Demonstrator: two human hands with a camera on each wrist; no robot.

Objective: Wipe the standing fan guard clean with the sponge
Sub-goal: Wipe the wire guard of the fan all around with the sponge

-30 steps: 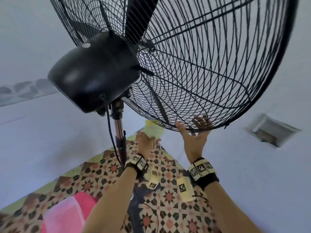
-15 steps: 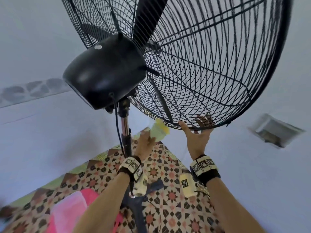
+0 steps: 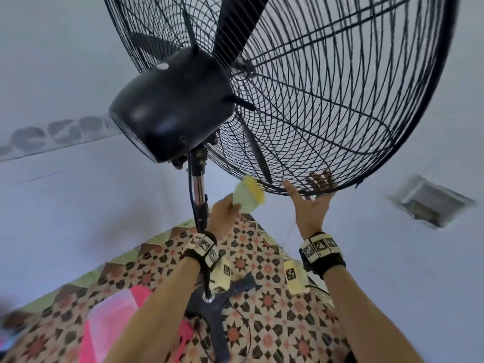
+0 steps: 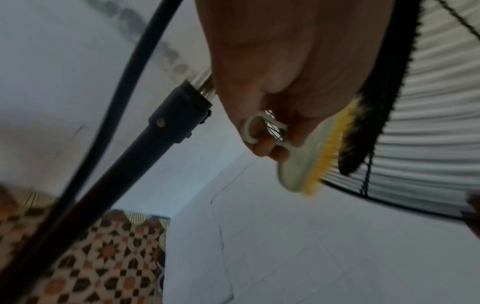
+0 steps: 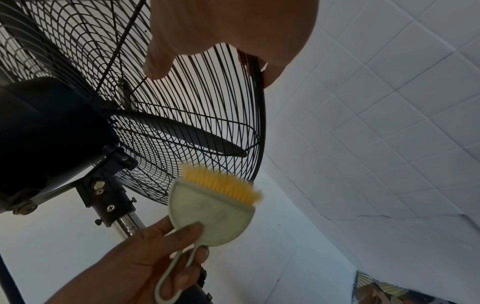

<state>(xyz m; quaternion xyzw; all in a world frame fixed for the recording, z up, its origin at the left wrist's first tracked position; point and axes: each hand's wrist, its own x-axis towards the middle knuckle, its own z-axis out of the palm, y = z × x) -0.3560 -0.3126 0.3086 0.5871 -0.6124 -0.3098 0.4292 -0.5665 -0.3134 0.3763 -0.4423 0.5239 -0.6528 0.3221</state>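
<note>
Fan guard [image 3: 327, 106]: a round cage of thin black wire, made of radial spokes crossed by concentric rings and bound by a thicker black rim. It is seen from below and tilted.
Motor housing [image 3: 170, 108]: a smooth, glossy black dome behind the cage, with a dark blade [image 3: 235, 30] visible through the wires.
Pole [image 3: 198, 189]: a shiny chrome tube entering a black collar, with a black cable run beside it.
Brush [image 3: 248, 196]: the tool in use is seen to be a brush, not a soft pad. It has a pale green plastic back shaped like a half-disc, short yellow bristles along the straight edge and a thin loop handle.
Left hand [image 3: 222, 214]: the handle loop is pinched between thumb and curled fingers, so the brush head stands above and beyond the fingertips. In the left wrist view the bristles are laid against the bottom wires of the cage, just inside the rim.
Right hand [image 3: 313, 205]: the lower rim of the cage is gripped, fingers hooked over the wires from the far side and the thumb stretched up on the near side. This grip lies just to the right of the brush, not touching it.
Floor covering [image 3: 262, 297]: a mat printed with brown, red and cream geometric stars, with a pink sheet [image 3: 117, 323] lying on it.
Wall [image 3: 65, 61]: pale and tiled.
</note>
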